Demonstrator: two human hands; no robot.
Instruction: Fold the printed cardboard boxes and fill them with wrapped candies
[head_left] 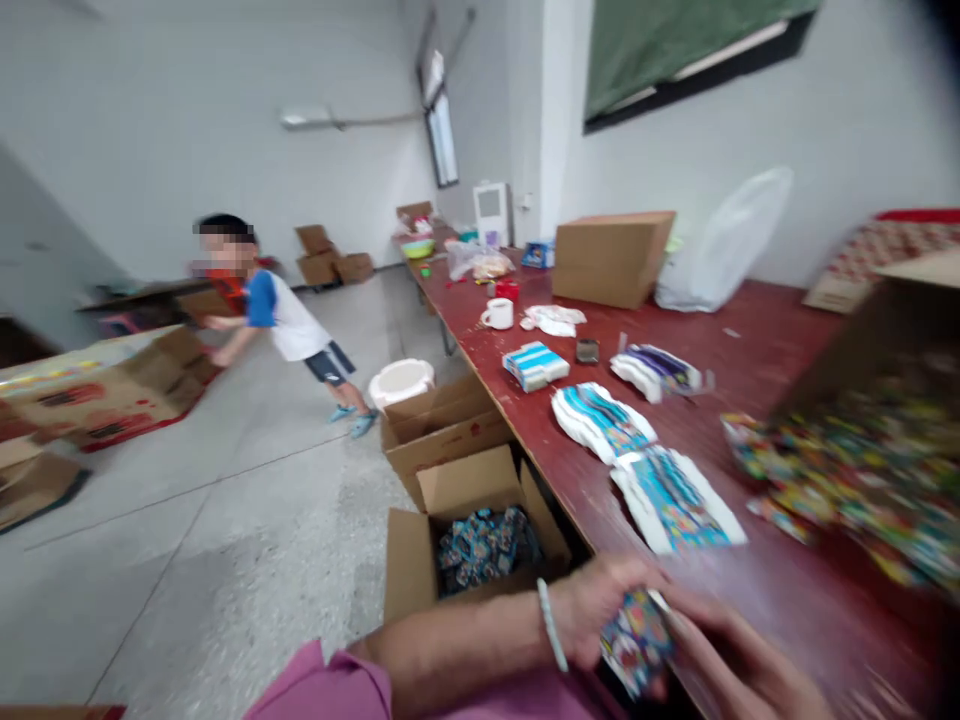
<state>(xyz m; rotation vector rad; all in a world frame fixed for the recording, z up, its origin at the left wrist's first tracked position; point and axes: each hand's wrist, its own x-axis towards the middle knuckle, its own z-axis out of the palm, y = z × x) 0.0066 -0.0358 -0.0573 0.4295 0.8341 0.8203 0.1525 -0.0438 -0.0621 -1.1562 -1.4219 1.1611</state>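
Note:
My left hand point(600, 605), with a pale bracelet at the wrist, is closed around a small colourful printed packet point(636, 645) near the table's front edge. The fingers of my right hand point(739, 655) are closed on the packet's right edge, where a thin white strip shows. Motion blur hides the fingertips and the packet's exact kind. Just beyond my hands, two blue-and-white printed stacks point(679, 500) lie on the red table point(517, 395). Below and left of them, an open cardboard box point(409, 565) holds many small blue-and-black wrapped packets point(484, 545).
To the right, a heap of colourful packets point(862, 470) spills from a tipped carton. A white mug point(497, 314), blue-and-white pack point(535, 366), closed carton point(611, 258) and plastic bag point(724, 250) stand farther along. Left, a person point(292, 310) leans over a large box point(142, 395); a white stool point(401, 381) stands between.

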